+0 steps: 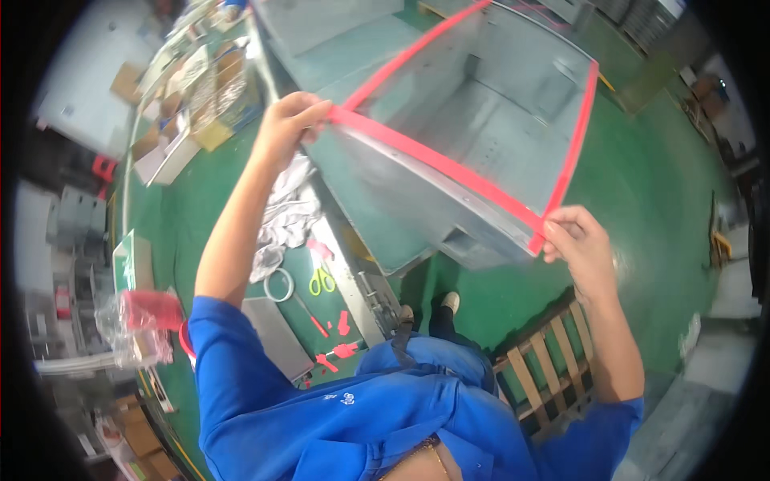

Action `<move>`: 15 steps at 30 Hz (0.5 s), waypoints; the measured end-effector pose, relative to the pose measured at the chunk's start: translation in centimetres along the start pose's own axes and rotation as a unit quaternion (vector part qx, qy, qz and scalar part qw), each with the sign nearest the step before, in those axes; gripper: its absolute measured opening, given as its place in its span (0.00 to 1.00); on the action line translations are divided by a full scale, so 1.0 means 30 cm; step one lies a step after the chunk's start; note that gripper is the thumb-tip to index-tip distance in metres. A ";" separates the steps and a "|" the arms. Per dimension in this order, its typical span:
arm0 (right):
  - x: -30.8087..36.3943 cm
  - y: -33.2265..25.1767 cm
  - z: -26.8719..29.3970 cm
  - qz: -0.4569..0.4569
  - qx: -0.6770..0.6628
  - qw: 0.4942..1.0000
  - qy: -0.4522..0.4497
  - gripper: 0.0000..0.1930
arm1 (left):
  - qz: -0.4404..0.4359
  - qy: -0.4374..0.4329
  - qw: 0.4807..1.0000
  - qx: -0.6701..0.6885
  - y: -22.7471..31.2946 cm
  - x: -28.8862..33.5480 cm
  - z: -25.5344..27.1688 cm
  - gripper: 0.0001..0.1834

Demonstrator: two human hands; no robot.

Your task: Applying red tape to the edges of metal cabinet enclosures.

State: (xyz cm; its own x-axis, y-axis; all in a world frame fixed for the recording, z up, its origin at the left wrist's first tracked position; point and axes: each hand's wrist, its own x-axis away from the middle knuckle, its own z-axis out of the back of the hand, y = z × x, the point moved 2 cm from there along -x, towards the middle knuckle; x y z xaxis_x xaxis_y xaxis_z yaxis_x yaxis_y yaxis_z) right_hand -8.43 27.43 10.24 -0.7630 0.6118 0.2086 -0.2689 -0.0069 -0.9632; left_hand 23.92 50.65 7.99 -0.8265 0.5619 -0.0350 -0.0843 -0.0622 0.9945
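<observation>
A large grey metal box (401, 188) stands in front of me with its open side facing up. Red tape (437, 156) runs along its rim on the sides that show. At the near left corner, my left hand (289, 128) pinches the tape between thumb and fingers. My right hand (579, 247) pinches the tape at the near right corner, where a short red end hangs past the edge. The near strip stretches straight between both hands; whether its whole length touches the rim, I cannot tell.
On the green bench to my left lie white cloths (285, 208), yellow-green scissors (322, 280), a white ring-shaped roll (278, 284), a red-handled tool (317, 321) and red tape scraps (345, 350). A wooden pallet (545, 365) sits at lower right. Cardboard boxes (172, 152) stand at far left.
</observation>
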 end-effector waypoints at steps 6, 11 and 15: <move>0.003 -0.002 0.012 -0.040 0.066 0.996 -0.032 0.06 | 0.034 -0.012 0.999 0.010 -0.024 0.005 0.003 0.07; 0.000 -0.015 0.017 -0.056 0.128 0.988 -0.060 0.08 | 0.027 -0.049 0.998 0.019 -0.051 -0.026 0.010 0.06; -0.010 -0.019 0.020 -0.040 0.160 0.983 -0.086 0.07 | 0.048 -0.028 0.997 0.053 -0.049 -0.026 0.008 0.05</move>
State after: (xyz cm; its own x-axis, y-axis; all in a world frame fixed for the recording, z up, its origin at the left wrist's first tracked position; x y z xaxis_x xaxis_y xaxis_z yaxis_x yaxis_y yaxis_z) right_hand -8.40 26.78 10.83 -0.8129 0.4775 0.3335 -0.4818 -0.2296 -0.8457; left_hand 24.82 50.49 6.56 -0.7954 0.6027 0.0640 0.0562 -0.0318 0.9979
